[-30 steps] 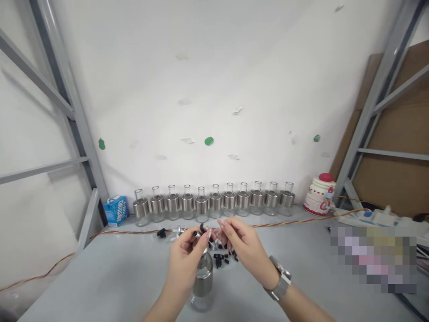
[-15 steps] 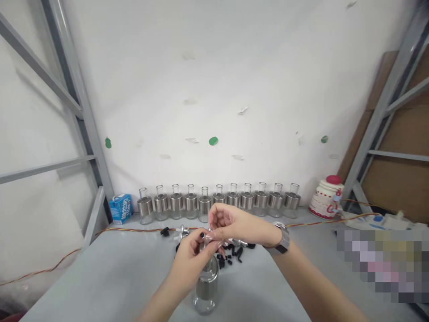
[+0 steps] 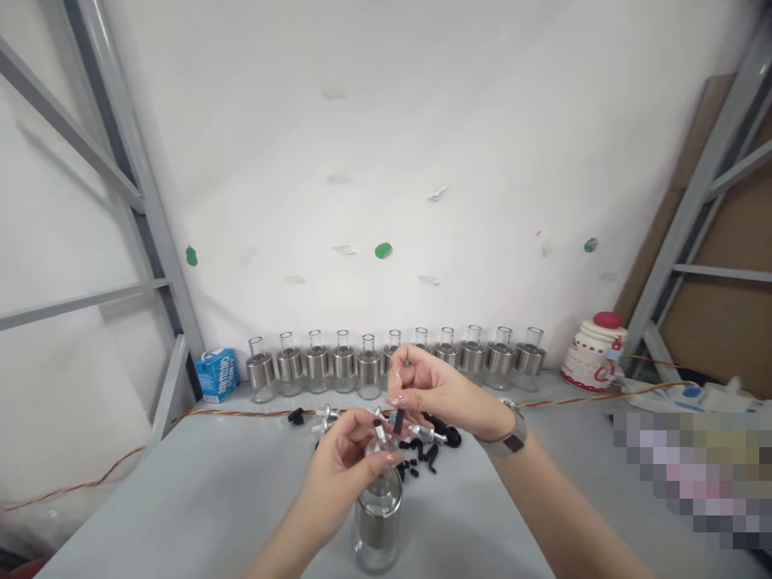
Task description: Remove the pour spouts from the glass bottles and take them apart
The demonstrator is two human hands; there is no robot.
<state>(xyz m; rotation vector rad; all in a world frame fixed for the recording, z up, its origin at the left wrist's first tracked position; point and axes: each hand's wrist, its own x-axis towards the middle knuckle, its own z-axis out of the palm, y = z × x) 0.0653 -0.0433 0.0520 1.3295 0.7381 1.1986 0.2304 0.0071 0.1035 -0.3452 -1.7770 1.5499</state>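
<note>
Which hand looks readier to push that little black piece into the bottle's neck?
The right hand, probably: it pinches the small black piece just above the bottle. The left hand grips the bottle's neck, so it seems busy steadying it.

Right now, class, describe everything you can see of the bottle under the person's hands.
The bottle stands upright on the grey table, near its front edge. Its body is clear glass, wrapped by a brushed, metal-looking silver band; the base shows clear below the band. The left hand curls over its neck, hiding the mouth, with a small black-tipped piece at its fingertips. The right hand is just behind, not touching the bottle.
</note>
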